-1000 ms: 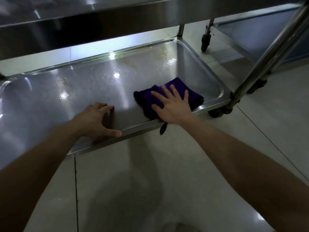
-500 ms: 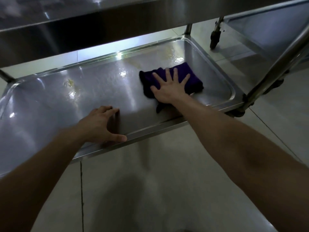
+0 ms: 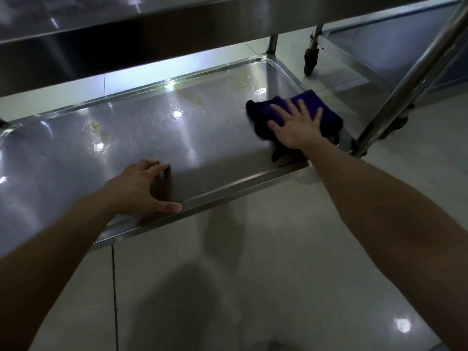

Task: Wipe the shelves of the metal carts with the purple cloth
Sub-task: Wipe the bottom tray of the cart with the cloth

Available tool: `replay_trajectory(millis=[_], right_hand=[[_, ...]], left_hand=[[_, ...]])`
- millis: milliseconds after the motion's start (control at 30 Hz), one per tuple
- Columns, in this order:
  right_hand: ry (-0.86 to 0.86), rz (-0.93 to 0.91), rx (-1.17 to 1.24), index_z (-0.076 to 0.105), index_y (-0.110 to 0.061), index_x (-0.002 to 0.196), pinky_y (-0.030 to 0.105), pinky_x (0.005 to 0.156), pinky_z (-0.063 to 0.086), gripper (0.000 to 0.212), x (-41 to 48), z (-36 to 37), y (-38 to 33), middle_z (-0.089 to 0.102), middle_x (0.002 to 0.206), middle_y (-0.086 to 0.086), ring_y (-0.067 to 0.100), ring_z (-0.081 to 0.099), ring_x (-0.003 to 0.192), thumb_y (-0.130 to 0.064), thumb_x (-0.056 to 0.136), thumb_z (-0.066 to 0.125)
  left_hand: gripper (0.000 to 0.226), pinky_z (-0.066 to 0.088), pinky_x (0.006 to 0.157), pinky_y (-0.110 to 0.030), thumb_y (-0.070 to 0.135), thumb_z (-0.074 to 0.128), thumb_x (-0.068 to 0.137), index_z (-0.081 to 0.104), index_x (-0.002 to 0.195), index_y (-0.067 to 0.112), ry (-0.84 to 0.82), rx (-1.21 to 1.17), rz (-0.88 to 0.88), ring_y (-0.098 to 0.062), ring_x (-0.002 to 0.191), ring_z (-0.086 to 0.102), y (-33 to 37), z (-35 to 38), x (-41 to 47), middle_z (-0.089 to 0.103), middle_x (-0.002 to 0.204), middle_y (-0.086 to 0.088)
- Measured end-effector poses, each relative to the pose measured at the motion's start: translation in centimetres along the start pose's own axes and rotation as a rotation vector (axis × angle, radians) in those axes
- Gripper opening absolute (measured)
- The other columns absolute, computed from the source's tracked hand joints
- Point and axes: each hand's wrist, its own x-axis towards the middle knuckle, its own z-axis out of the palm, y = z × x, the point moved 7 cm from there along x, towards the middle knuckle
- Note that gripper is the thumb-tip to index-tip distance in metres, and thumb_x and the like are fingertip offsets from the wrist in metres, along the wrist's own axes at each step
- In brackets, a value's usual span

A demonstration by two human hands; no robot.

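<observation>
Since the earlier frames, the cloth (image 3: 311,110) has been pushed away from the near rim toward the far right corner of the bottom shelf (image 3: 202,148), so the right end is judged nearly covered. Seen from the head camera, the right hand (image 3: 296,127) is pressed flat and spread on the cloth; the left hand (image 3: 141,188) is braced open on the near rim, gripping nothing. Yellowish smears and wet glints are left mid-shelf. The cloth is bunched, dark purple.

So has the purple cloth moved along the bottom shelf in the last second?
Yes. The purple cloth, under the flat right hand, has slid away from the shelf's front rim toward the far right corner.
</observation>
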Motion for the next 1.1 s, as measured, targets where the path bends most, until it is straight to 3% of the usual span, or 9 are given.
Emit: replay_trajectory(millis=[200, 300, 367, 467, 567, 733, 900, 1000, 1100], right_hand=[[0.032, 0.019, -0.025, 0.002, -0.052, 0.167, 0.078, 0.122, -0.011, 0.069, -5.2, 1.8, 1.4, -0.006, 0.182, -0.002, 0.033, -0.012, 0.166, -0.074, 0.103, 0.016], [0.015, -0.071, -0.041, 0.001, -0.054, 0.168, 0.077, 0.119, -0.015, 0.073, -7.9, 3.4, -6.4, -0.006, 0.182, -0.001, 0.033, -0.012, 0.166, -0.076, 0.100, 0.017], [-0.020, -0.266, -0.055, 0.000, -0.054, 0.168, 0.076, 0.118, -0.021, 0.074, -10.1, 5.2, -13.8, -0.009, 0.182, -0.001, 0.033, -0.016, 0.166, -0.077, 0.099, 0.014], [-0.061, -0.444, -0.050, 0.002, -0.056, 0.167, 0.075, 0.119, -0.023, 0.072, -11.6, 6.2, -19.6, -0.011, 0.181, -0.003, 0.031, -0.020, 0.165, -0.079, 0.101, 0.017], [-0.066, -0.417, -0.032, 0.007, -0.059, 0.166, 0.072, 0.122, -0.021, 0.078, -10.7, 5.6, -18.9, -0.006, 0.182, -0.007, 0.026, -0.017, 0.166, -0.089, 0.095, 0.020], [-0.085, -0.259, -0.014, 0.007, -0.057, 0.166, 0.075, 0.122, -0.017, 0.096, -7.2, 4.2, -17.8, -0.007, 0.182, -0.006, 0.030, -0.017, 0.166, -0.101, 0.083, 0.021], [-0.056, -0.075, -0.042, 0.002, -0.048, 0.170, 0.086, 0.115, -0.013, 0.095, -4.1, 4.4, -20.6, -0.012, 0.181, 0.008, 0.043, -0.020, 0.163, -0.094, 0.088, 0.018], [-0.077, -0.105, -0.064, -0.002, -0.047, 0.170, 0.087, 0.113, -0.014, 0.094, -3.7, 5.0, -24.7, -0.013, 0.180, 0.011, 0.046, -0.021, 0.162, -0.093, 0.090, 0.016], [-0.092, -0.305, -0.114, -0.002, -0.048, 0.170, 0.084, 0.115, -0.016, 0.086, -6.0, 6.4, -30.9, -0.012, 0.181, 0.008, 0.043, -0.020, 0.163, -0.088, 0.096, 0.014]], left_hand=[[0.164, 0.030, 0.130, -0.052, 0.117, 0.047, 0.032, 0.018, 0.173, 0.038, 0.015, -0.017, 0.017, -0.028, 0.162, 0.019, 0.3, 0.2, -0.5, 0.016, 0.179, 0.005], [0.160, 0.029, 0.130, -0.052, 0.115, 0.056, 0.039, 0.018, 0.174, 0.036, 0.023, -0.022, 0.029, -0.029, 0.162, 0.019, 0.4, 0.2, -0.6, 0.016, 0.180, 0.003], [0.166, 0.030, 0.130, -0.053, 0.117, 0.051, 0.033, 0.017, 0.174, 0.036, 0.048, -0.067, 0.019, -0.028, 0.163, 0.020, 0.3, 0.1, -0.9, 0.017, 0.180, 0.003], [0.155, 0.032, 0.130, -0.051, 0.116, 0.052, 0.045, 0.016, 0.173, 0.037, 0.221, -0.047, 0.026, -0.025, 0.162, 0.027, -0.5, 0.3, -2.4, 0.024, 0.178, 0.002], [0.139, 0.036, 0.126, -0.054, 0.116, 0.048, 0.055, 0.031, 0.168, 0.036, 0.368, -0.017, 0.007, -0.028, 0.155, 0.036, -3.2, 0.5, -4.1, 0.038, 0.170, -0.001], [0.137, 0.045, 0.115, -0.049, 0.115, 0.058, 0.044, 0.048, 0.157, 0.037, 0.258, -0.029, -0.076, -0.025, 0.139, 0.046, -11.1, -0.1, -6.2, 0.050, 0.155, 0.003], [0.147, 0.038, 0.122, -0.051, 0.114, 0.058, 0.044, 0.032, 0.168, 0.041, 0.123, -0.008, -0.080, -0.021, 0.151, 0.033, -13.9, 0.8, -7.9, 0.033, 0.171, 0.011], [0.151, 0.035, 0.125, -0.049, 0.116, 0.050, 0.044, 0.032, 0.170, 0.037, 0.151, -0.006, -0.059, -0.021, 0.154, 0.032, -13.4, 0.5, -7.7, 0.032, 0.174, 0.009], [0.150, 0.034, 0.126, -0.049, 0.113, 0.051, 0.046, 0.029, 0.171, 0.034, 0.153, -0.012, -0.068, -0.023, 0.157, 0.031, -13.2, 0.7, -8.1, 0.031, 0.176, 0.007]])
